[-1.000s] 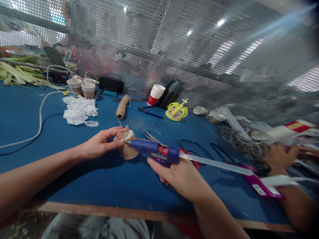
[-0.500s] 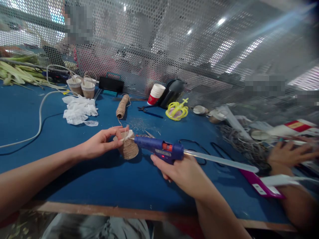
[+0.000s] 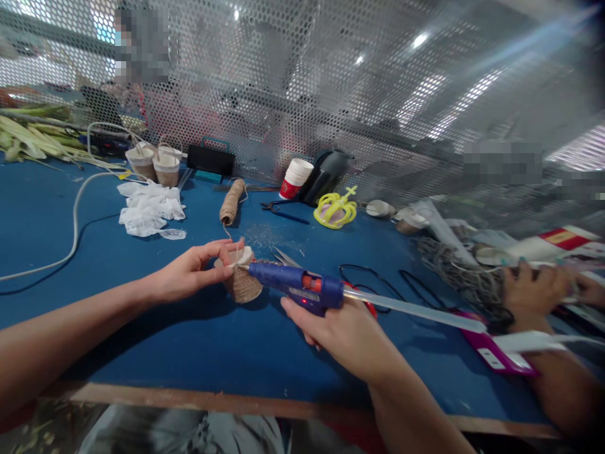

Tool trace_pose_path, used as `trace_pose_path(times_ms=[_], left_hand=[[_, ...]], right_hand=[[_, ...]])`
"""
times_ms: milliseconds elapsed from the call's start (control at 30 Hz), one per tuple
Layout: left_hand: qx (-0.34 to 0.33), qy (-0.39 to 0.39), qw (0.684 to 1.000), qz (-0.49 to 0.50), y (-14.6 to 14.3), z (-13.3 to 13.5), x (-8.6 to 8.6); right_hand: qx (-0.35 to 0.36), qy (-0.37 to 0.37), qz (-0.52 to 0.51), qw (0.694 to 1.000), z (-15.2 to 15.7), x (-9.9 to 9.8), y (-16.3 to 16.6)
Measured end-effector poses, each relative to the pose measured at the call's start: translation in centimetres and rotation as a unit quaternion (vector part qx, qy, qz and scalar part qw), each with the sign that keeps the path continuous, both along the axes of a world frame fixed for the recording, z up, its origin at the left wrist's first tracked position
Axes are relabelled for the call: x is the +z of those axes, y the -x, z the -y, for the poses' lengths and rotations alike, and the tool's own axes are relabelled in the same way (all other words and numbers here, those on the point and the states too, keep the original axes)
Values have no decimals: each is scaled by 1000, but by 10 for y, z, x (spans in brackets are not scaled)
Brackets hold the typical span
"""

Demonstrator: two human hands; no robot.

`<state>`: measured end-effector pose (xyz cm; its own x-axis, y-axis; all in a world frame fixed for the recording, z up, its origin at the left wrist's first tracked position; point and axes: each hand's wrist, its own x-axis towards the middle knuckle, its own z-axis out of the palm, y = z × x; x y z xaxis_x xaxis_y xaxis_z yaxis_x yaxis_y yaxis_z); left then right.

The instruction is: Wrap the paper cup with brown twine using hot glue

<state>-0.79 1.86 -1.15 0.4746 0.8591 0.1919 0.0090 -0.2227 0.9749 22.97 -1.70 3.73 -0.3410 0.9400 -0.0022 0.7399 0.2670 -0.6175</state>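
Observation:
My left hand (image 3: 191, 271) pinches the rim of a small cup wrapped in jute twine (image 3: 243, 284) that lies on its side on the blue table (image 3: 142, 328). My right hand (image 3: 345, 334) is closed round the grip of a blue hot glue gun (image 3: 297, 285). The gun's nozzle touches the bare top band of the cup, just beside my left fingertips. A clear glue stick (image 3: 416, 310) juts out of the back of the gun to the right. A thin strand of twine runs from the cup up to a twine spool (image 3: 231, 203).
Scissors (image 3: 286, 258) lie behind the cup. Further back stand wrapped cups (image 3: 155, 165), crumpled white plastic (image 3: 149, 211), a paper cup stack (image 3: 295, 180), pliers (image 3: 283, 213) and a yellow crown (image 3: 335, 211). Another person's hand (image 3: 536, 290) works at the right, by a purple glue gun (image 3: 491, 353).
The glue gun backed off to the right half a second ago, then returned left so its nozzle is at the cup again. The other person's hand at the right shifted and closed.

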Motion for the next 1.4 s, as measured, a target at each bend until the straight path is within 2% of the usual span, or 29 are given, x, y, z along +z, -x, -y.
trace_pose_path(times_ms=[233, 400, 633, 1033, 1400], left_hand=[[-4, 6, 1000, -2, 1, 0, -1], [-4, 3, 1000, -7, 1, 1, -1], [-5, -1, 1000, -7, 1, 0, 0], [-4, 10, 1000, -3, 1, 0, 0], [-6, -9, 1000, -22, 2, 0, 0]], right_hand=[[-47, 18, 0, 999, -4, 12, 5], [-43, -6, 11, 999, -5, 15, 3], [-52, 34, -22, 998, 0, 11, 6], [-32, 18, -5, 999, -9, 15, 2], [-32, 16, 8, 999, -11, 15, 2]])
